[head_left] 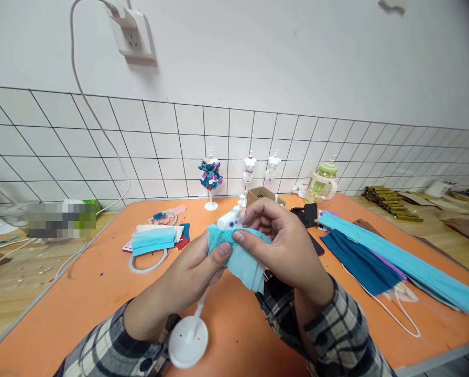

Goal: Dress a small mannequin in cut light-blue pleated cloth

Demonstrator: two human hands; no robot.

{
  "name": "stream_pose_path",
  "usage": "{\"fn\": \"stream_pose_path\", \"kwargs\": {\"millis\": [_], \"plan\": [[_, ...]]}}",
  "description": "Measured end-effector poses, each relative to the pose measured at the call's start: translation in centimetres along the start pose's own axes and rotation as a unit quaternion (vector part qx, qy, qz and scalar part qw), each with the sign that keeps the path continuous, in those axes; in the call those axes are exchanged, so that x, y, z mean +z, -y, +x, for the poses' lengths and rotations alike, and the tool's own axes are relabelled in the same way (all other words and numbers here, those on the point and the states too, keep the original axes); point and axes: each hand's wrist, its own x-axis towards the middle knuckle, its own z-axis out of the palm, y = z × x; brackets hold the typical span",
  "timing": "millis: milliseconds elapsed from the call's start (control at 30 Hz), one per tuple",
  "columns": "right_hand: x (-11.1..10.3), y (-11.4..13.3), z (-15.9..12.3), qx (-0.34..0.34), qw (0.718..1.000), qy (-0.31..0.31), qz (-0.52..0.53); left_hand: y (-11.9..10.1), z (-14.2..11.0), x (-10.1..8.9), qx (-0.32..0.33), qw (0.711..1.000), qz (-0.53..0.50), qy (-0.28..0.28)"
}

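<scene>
My left hand [187, 277] grips a small white mannequin [229, 219] tilted on its side, its thumb pressed on light blue crepe paper [242, 259] wrapped round the figure. The figure's white pole runs down to a round base [188, 341] hanging near my left wrist. My right hand [285, 246] is closed from above, pinching the same blue paper against the mannequin. Both sleeves are plaid. The mannequin's body is mostly hidden by paper and fingers.
On the orange mat [100, 293]: folded blue paper on a tape ring [153, 242], long light blue [399, 259] and dark teal [360, 262] paper strips, a white cord, a phone [310, 213]. At the back stand three small mannequins [210, 178], a box, a green-lidded bottle [323, 183].
</scene>
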Motion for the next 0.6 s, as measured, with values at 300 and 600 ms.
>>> {"fn": "stream_pose_path", "kwargs": {"millis": [300, 600], "plan": [[-1.0, 0.4, -0.1, 0.017, 0.998, 0.057, -0.008, 0.1, -0.1, -0.8, -0.033, 0.999, -0.021, -0.025], [-1.7, 0.2, -0.1, -0.03, 0.988, 0.122, -0.092, -0.8, 0.0, -1.0, -0.028, 0.999, 0.001, -0.044]]}}
